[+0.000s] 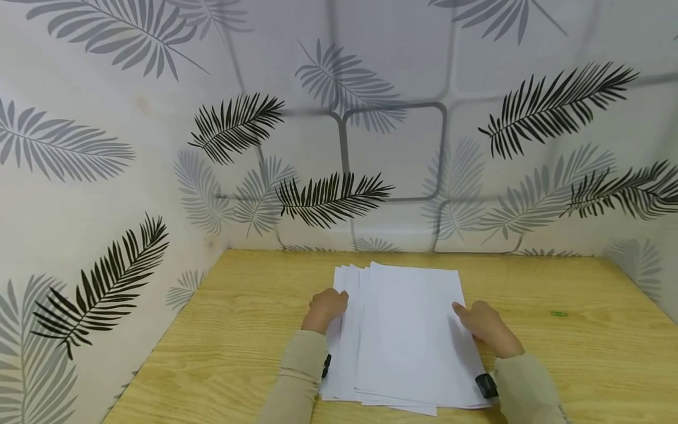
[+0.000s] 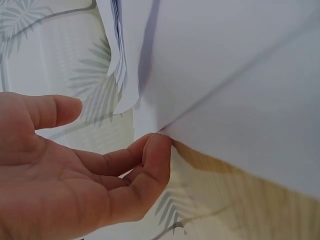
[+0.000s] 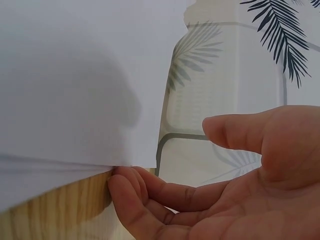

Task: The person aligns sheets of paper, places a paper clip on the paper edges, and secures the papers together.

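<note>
A loose stack of white paper sheets lies on the table, its left-hand sheets fanned out unevenly. At the left edge is my left hand. In the left wrist view, its bent fingertips touch the edge of the white sheets, with the thumb held apart. My right hand is at the opposite edge. The right wrist view shows its fingertips against the underside edge of the sheets, the thumb raised clear of the paper. Neither hand pinches a sheet.
A small green paper clip lies on the wooden table to the right of the stack. Behind the table and along its left side stands a pale leaf-patterned covering. Dark wrist devices are close to the paper edges.
</note>
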A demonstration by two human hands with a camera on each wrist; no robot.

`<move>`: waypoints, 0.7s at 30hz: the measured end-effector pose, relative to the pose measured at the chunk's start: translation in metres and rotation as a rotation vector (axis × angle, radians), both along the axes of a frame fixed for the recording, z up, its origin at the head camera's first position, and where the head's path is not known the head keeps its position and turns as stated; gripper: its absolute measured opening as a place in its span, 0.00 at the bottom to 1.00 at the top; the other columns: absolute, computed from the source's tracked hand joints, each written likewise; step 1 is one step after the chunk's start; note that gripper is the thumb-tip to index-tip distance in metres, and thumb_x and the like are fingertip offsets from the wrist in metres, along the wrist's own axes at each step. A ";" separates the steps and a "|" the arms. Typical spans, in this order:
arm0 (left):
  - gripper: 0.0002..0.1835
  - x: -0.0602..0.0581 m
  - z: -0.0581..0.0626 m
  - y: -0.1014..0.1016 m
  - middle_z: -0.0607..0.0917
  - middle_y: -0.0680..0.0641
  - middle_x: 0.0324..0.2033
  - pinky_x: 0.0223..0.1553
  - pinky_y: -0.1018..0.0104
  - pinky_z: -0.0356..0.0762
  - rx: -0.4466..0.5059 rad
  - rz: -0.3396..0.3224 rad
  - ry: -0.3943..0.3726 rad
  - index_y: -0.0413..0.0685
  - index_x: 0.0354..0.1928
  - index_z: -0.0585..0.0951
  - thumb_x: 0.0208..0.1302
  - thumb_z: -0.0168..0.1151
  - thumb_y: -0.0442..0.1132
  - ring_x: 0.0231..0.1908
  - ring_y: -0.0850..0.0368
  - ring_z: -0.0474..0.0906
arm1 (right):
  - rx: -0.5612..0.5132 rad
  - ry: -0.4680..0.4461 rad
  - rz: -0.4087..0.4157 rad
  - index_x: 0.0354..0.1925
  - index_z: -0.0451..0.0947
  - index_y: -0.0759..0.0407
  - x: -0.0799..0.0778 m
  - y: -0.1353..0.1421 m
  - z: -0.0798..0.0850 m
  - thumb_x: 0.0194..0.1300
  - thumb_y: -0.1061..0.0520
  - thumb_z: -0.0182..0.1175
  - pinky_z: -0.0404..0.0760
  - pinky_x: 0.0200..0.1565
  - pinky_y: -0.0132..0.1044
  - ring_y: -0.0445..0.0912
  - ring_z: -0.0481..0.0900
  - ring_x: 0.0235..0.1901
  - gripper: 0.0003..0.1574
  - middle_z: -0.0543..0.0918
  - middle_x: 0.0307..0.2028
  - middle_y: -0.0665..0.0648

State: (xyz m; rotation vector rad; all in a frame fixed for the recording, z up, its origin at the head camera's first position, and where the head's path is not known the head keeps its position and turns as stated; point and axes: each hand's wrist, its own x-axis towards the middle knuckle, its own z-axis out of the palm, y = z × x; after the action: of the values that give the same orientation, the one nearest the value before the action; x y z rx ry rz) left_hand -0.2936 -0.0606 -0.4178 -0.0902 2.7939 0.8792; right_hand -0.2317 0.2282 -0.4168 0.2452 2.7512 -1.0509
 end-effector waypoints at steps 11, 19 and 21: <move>0.26 -0.003 -0.004 0.001 0.76 0.27 0.49 0.55 0.40 0.63 -0.010 -0.022 -0.002 0.24 0.54 0.75 0.74 0.42 0.45 0.53 0.31 0.68 | 0.016 0.004 0.003 0.42 0.65 0.84 0.000 -0.008 0.001 0.75 0.51 0.44 0.66 0.22 0.31 0.43 0.64 0.16 0.30 0.67 0.21 0.59; 0.26 0.002 -0.001 0.002 0.76 0.28 0.49 0.54 0.41 0.64 0.007 -0.028 0.001 0.25 0.54 0.75 0.75 0.42 0.45 0.52 0.32 0.68 | 0.011 0.019 0.016 0.41 0.66 0.84 -0.001 -0.011 -0.002 0.74 0.51 0.44 0.66 0.22 0.31 0.43 0.65 0.16 0.30 0.67 0.21 0.59; 0.27 0.004 -0.001 0.003 0.76 0.27 0.49 0.55 0.40 0.64 0.026 -0.021 -0.005 0.24 0.54 0.75 0.74 0.43 0.46 0.53 0.31 0.68 | 0.011 0.034 0.029 0.38 0.67 0.83 -0.001 -0.011 -0.004 0.75 0.51 0.44 0.65 0.21 0.30 0.42 0.64 0.14 0.29 0.67 0.18 0.57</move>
State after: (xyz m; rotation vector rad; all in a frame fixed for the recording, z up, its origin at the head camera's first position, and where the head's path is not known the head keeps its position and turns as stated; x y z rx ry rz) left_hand -0.2898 -0.0579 -0.4184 -0.0588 2.7724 0.9093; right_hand -0.2326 0.2171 -0.4206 0.1906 2.7830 -1.0419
